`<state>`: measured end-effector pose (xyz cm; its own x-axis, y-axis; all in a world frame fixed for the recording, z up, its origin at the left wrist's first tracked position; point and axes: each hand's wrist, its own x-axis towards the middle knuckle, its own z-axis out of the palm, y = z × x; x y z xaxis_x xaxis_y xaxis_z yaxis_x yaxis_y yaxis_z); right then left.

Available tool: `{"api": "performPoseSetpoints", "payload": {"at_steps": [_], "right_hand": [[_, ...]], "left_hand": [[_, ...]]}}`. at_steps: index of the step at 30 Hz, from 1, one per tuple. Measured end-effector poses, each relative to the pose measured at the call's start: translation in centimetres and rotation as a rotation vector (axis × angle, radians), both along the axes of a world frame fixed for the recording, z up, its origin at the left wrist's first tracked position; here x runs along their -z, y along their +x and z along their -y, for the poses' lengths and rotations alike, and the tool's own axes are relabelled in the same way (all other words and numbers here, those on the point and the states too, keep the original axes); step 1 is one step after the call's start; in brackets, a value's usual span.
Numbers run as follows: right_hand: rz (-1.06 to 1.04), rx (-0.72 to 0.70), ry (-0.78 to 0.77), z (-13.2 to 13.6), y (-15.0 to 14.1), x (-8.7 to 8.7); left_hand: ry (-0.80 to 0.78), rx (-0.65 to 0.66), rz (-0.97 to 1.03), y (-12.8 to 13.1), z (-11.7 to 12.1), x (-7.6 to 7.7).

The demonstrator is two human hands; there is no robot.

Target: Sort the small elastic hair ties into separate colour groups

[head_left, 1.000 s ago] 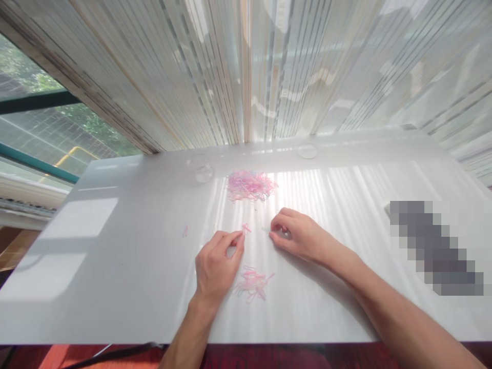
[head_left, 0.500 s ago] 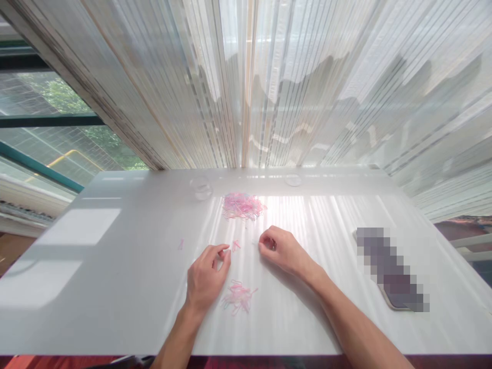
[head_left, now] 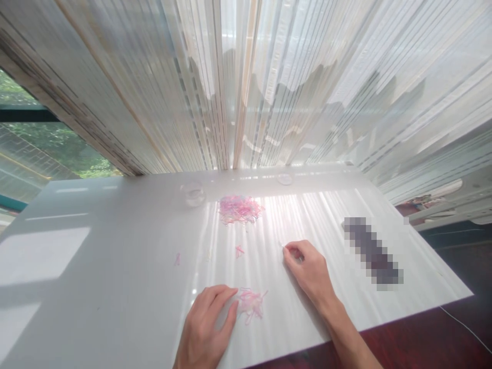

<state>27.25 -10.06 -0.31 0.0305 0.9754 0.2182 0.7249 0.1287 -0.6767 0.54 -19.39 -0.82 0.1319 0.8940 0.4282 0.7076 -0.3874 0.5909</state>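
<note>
My left hand (head_left: 207, 325) is beside the small near pile of pink and pale paper clips (head_left: 250, 303). Its thumb and index finger are apart at the pile's left edge, with nothing visible between them. Farther right, my right hand (head_left: 307, 266) is closed in a pinch over the table. A tiny pale paper clip (head_left: 281, 245) seems to show at its fingertips, mostly hidden. Between the piles lie a few pink clips (head_left: 239, 251), some faint yellowish ones (head_left: 208, 254) and a pinkish group (head_left: 177, 259). A larger heap of pink clips (head_left: 241, 209) sits farther back.
A clear round container (head_left: 192, 195) stands at the back left of the white table (head_left: 126, 287), and a clear round lid (head_left: 285, 179) lies at the back. A blurred-out phone-like object (head_left: 372, 251) rests on the right. Pleated curtains (head_left: 246, 102) hang behind the table.
My left hand has come back toward me, from the middle clips to the near pile, and its fingers have parted. My right hand has shifted right, still pinched. The view has turned slightly.
</note>
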Motion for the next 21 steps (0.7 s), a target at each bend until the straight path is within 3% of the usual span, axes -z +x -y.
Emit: {"api": "performPoseSetpoints", "payload": {"at_steps": [8,21], "right_hand": [[0.113,-0.018,0.225,0.5,0.0,0.9],[0.17,-0.012,0.232,0.2,-0.2,0.2]], "left_hand": [[-0.007,0.02,-0.047,0.4,0.1,0.8],[0.018,-0.008,0.002,1.2,0.4,1.6]]}}
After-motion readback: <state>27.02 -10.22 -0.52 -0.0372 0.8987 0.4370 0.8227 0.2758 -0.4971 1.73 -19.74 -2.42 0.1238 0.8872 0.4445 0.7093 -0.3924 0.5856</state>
